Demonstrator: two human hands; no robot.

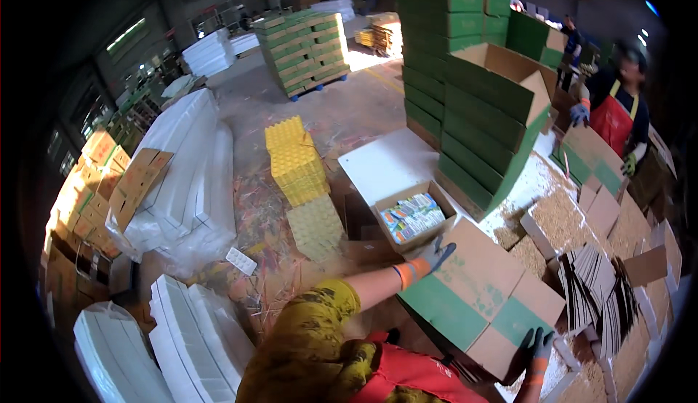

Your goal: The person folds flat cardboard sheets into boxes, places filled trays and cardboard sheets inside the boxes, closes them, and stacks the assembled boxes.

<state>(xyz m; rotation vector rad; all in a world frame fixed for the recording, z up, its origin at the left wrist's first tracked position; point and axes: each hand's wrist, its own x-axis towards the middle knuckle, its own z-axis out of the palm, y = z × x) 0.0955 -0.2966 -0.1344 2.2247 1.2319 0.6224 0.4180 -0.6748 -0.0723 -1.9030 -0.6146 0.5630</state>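
A brown and green cardboard carton (476,297) lies in front of me, tilted, with its broad printed face up. My left hand (435,255), in a grey glove with an orange cuff, grips its far left edge. At the near right edge my right hand (536,348), gloved alike, holds the same carton, thumb and fingers apart across the rim. Just beyond the left hand sits an open box (385,232) with colourful printed packets (413,216) inside. The carton's underside is hidden.
Green cartons (476,134) rise in a tall stack ahead. Yellow moulded trays (297,162) are piled on the littered floor. Trays of brown granules (560,218) and cardboard dividers (592,290) lie right, near a co-worker in a red apron (611,123). Wrapped white foam blocks (185,178) stand left.
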